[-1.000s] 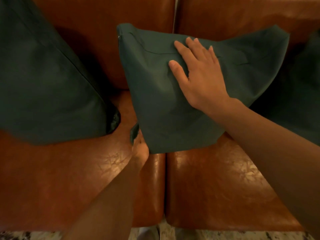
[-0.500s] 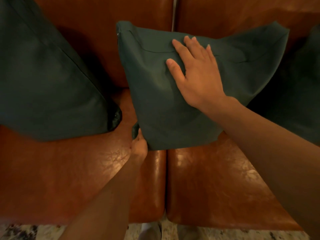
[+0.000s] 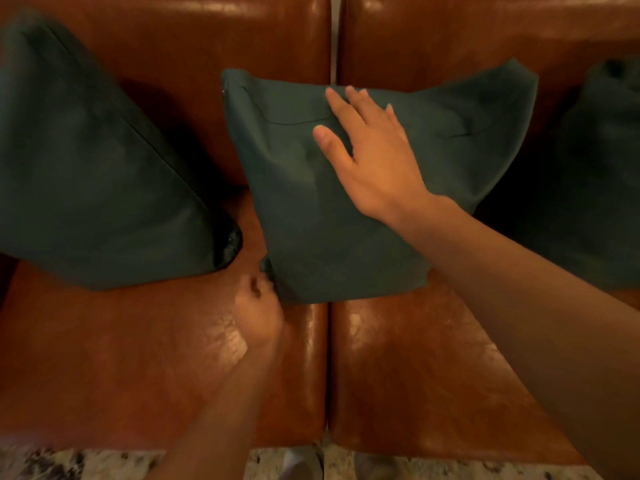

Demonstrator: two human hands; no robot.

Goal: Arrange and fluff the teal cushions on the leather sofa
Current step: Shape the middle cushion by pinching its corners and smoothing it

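both hands meet the middle cushion [image 3: 304, 216]: right hand [image 3: 374, 157] flat on it, left hand's [image 3: 258, 308] grip unclear.

Left cushion [image 3: 93, 174] cut by the left edge; right cushion [image 3: 588, 188] cut by the right edge and partly hidden behind the right forearm. Left hand [image 3: 258, 306] blurred, so cannot tell whether its fingers [image 3: 254, 284] touch or pinch the middle cushion [image 3: 311, 216] at the lower corner. Cushion's bottom right corner covered by the forearm. Sofa [image 3: 104, 358] backrest cropped at the top.
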